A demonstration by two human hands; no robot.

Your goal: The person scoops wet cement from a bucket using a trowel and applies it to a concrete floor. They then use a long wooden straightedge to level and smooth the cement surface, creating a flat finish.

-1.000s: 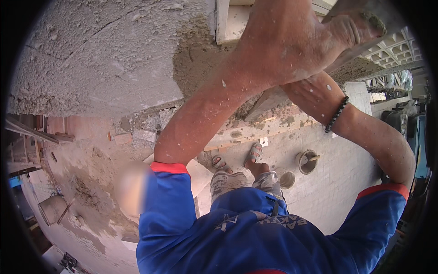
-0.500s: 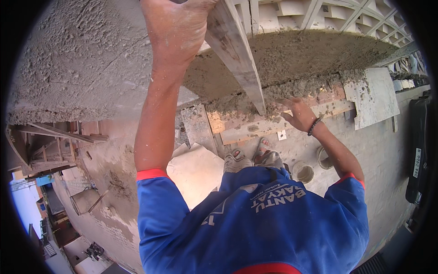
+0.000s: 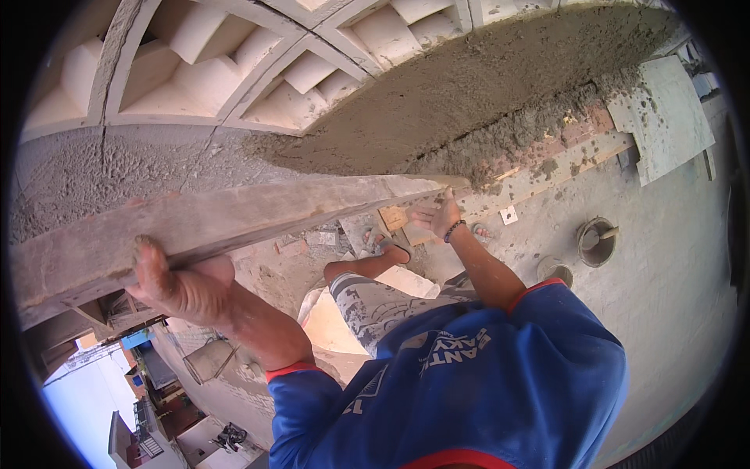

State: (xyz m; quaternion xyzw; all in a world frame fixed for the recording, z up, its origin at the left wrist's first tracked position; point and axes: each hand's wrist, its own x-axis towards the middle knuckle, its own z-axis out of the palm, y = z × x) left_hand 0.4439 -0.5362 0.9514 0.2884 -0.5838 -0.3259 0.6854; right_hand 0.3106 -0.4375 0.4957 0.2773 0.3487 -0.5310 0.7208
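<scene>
A long wooden plank (image 3: 258,211) slants across the view, its near end large at the left and its far end narrow near the middle. My left hand (image 3: 191,291) grips the plank's lower edge, with fingertips showing over the upper edge. At the far end, my right hand (image 3: 439,215) has its fingers stretched out just below the wood. Its thumb is against the plank's tip; a dark bead bracelet circles the wrist. Beyond the plank lies a band of wet grey mortar (image 3: 437,109) on the wall, with loose clumps along its lower edge.
Pale lattice blocks (image 3: 297,74) border the mortar. A mortar-spattered board (image 3: 664,117) sits at the right. Two buckets, one holding a tool (image 3: 598,241), stand on the paving. My sandalled feet are beside a pale sheet (image 3: 336,316), and another container (image 3: 209,359) lies at lower left.
The plank has swung from steep to nearly level across the view. My left hand has come down and left with it; my right hand has moved left to the plank's far end.
</scene>
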